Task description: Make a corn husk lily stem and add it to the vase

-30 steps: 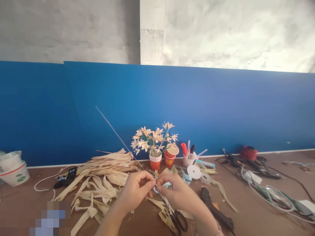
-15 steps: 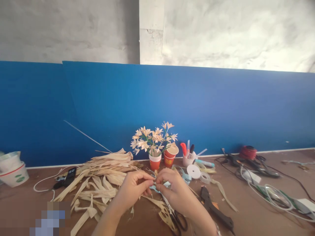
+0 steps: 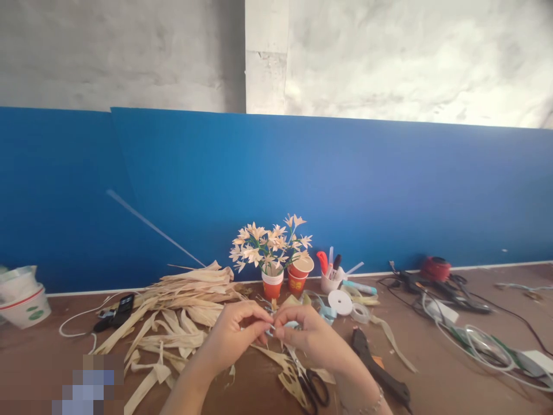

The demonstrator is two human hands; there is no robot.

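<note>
— Far end of your thin pale rod [image 3: 158, 229] is a bit higher than half a second ago, and well left of where it was a second ago. Motion-blurred.
— Where's it sit against your grip?
— Mostly out beyond your left hand [image 3: 237, 335]; near part gets lost over the husks [image 3: 190, 305], but its line runs to your left fingertips.
— And the grip?
— Your left thumb and forefinger are together, clamped on the rod's near end. Your right hand [image 3: 307, 333] has its fingertips curled in just beside; can't tell if they're clamped on it too.
— Direction?
— Long axis slants up and to your left, far end against the blue panel [image 3: 328, 173].
— Around you?
— Scissors [image 3: 302, 373] below your hands, flowers [image 3: 254, 253] in a cup [image 3: 272, 288] behind, glue gun [image 3: 378, 369] right of your right forearm.
</note>
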